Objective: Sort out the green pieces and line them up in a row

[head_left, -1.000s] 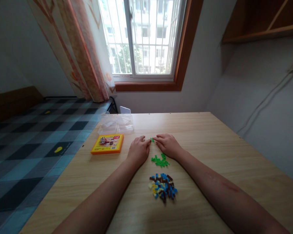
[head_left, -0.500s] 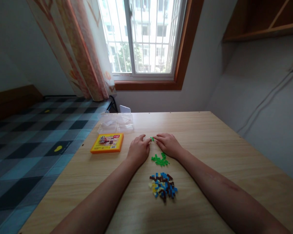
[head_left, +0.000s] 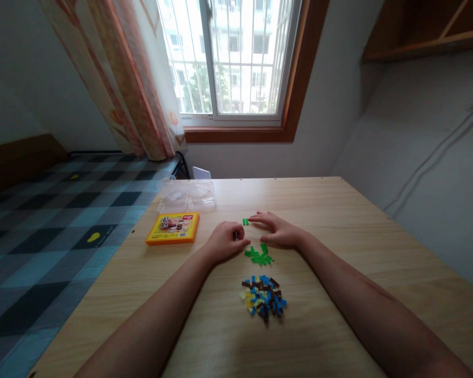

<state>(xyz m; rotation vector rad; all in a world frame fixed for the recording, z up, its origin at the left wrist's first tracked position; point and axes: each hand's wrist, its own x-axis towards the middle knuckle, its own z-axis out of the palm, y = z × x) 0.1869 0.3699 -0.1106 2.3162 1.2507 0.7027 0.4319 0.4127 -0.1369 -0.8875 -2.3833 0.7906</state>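
Two green oblong plastic bricks (head_left: 247,222) lie at ten o'clock from my spread right hand (head_left: 279,231); I can't tell whether my curled left hand (head_left: 225,240) grips anything.

Left grip (head_left: 225,241) now curled, right grip (head_left: 279,231) wider
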